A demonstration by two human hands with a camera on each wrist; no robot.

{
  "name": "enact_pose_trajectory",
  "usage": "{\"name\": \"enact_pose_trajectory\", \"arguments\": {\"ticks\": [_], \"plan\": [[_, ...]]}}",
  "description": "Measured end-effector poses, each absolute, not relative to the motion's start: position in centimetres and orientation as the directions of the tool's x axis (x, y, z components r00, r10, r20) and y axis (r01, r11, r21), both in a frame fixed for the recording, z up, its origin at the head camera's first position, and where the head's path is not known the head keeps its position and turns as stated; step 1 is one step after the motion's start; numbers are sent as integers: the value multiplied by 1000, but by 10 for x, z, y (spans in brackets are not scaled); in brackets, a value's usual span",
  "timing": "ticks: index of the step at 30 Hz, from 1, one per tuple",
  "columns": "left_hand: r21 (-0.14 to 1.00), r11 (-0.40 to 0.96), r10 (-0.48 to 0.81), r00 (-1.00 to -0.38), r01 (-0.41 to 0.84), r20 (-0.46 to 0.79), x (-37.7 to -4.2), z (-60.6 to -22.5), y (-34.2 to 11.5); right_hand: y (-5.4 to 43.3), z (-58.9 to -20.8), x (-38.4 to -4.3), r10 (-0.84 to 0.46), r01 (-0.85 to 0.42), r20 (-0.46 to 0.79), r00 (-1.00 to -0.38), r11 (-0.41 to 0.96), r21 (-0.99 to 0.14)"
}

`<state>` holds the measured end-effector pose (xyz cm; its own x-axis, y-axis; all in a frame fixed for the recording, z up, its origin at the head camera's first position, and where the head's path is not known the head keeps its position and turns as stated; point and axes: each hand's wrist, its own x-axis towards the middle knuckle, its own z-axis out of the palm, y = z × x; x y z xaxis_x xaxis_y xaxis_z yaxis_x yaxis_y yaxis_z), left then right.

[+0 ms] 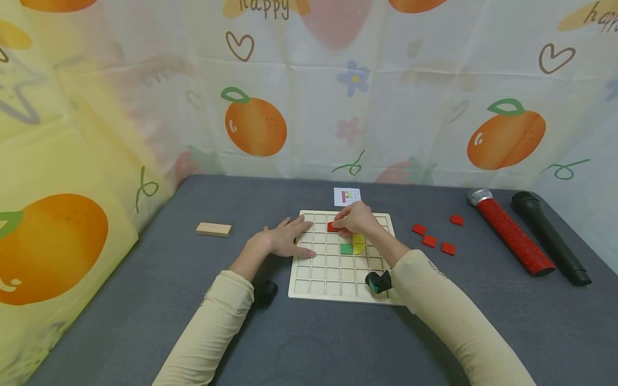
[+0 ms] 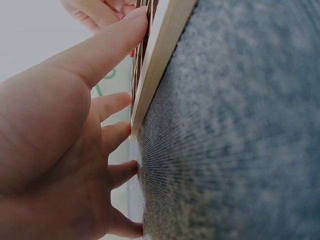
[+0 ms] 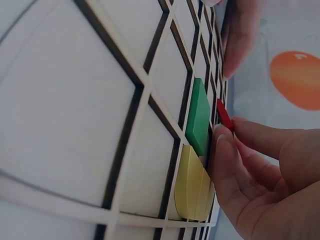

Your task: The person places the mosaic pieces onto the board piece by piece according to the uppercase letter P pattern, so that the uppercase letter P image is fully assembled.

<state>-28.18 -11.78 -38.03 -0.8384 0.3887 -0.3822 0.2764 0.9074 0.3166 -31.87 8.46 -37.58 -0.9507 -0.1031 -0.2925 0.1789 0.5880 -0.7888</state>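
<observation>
A pale wooden grid board (image 1: 303, 288) lies on the dark table. My right hand (image 1: 358, 219) reaches over its upper part and pinches a red square tile (image 3: 224, 115) between thumb and fingers, tilted against the grid. Just nearer to me, a green square tile (image 1: 346, 249) sits in one cell, with rounded yellow pieces (image 1: 359, 244) to its right. My left hand (image 1: 286, 237) rests at the board's left edge with its fingers spread. In the left wrist view the thumb (image 2: 117, 42) lies on the board and the outer fingers reach the table cloth.
Several loose red tiles (image 1: 429, 241) lie right of the board. Beyond them are a red microphone (image 1: 514, 233) and a black microphone (image 1: 550, 236). A small printed pattern card (image 1: 346, 197) lies behind the board, and a wooden block (image 1: 214, 229) to its left.
</observation>
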Motion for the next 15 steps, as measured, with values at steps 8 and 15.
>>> {"name": "enact_pose_trajectory", "arguments": {"ticks": [8,15], "plan": [[310,909,388,-835,278,-390,-284,-383,-117,87,-377,-318,-92,158,-274,-957,625,-764],[297,914,385,-825,278,-414,-282,-380,-118,96,-374,-313,-128,106,-243,-962,644,-758]]}}
